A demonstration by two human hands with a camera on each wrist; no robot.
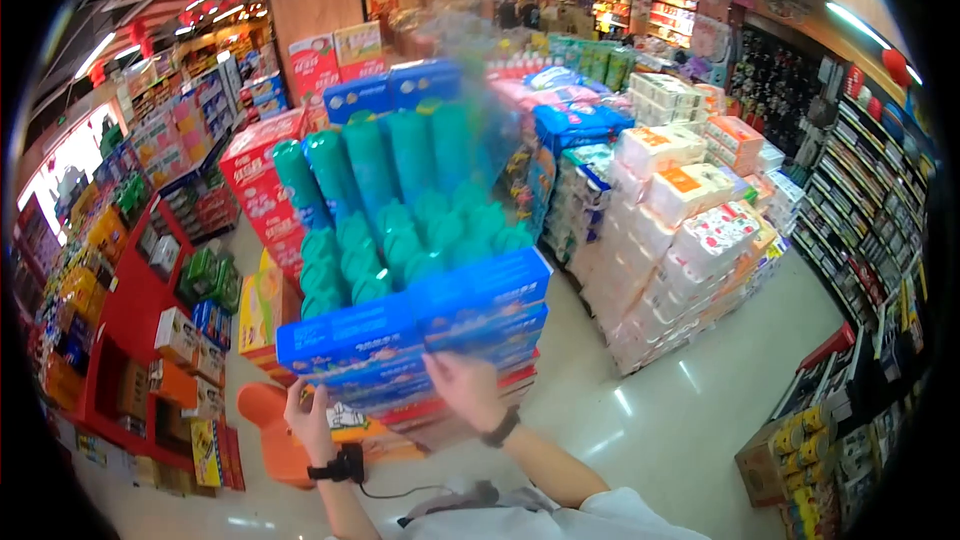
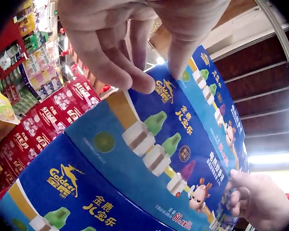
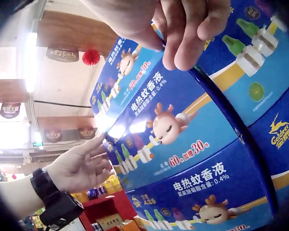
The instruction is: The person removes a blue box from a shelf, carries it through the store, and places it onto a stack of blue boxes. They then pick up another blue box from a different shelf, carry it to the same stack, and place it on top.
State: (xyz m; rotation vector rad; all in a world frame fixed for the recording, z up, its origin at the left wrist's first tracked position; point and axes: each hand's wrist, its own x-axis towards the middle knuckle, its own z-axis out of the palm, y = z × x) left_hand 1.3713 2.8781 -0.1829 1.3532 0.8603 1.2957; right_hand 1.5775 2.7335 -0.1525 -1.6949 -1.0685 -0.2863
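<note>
A stack of blue mosquito-repellent liquid cartons (image 1: pixel 350 348) stands right before me, with teal bottles (image 1: pixel 425 230) in rows on top. At its left front corner, my left hand (image 1: pixel 309 420) holds a carton, thumb and fingers on either side of the corner. The left wrist view shows those fingertips on the printed face (image 2: pixel 171 115). My right hand (image 1: pixel 466 387) grips at the front face near the middle, its curled fingers over the dark seam (image 3: pixel 231 120) between two cartons. Part of the right thumb is hidden behind the fingers in the right wrist view.
Tall stacks of wrapped tissue packs (image 1: pixel 680 240) rise on the right beyond a strip of tiled floor (image 1: pixel 590 380). An orange stool (image 1: pixel 270 435) stands by the left hand. Red boxes (image 1: pixel 262 185) are piled behind the bottles, and a red shelf (image 1: pixel 115 340) lies farther left.
</note>
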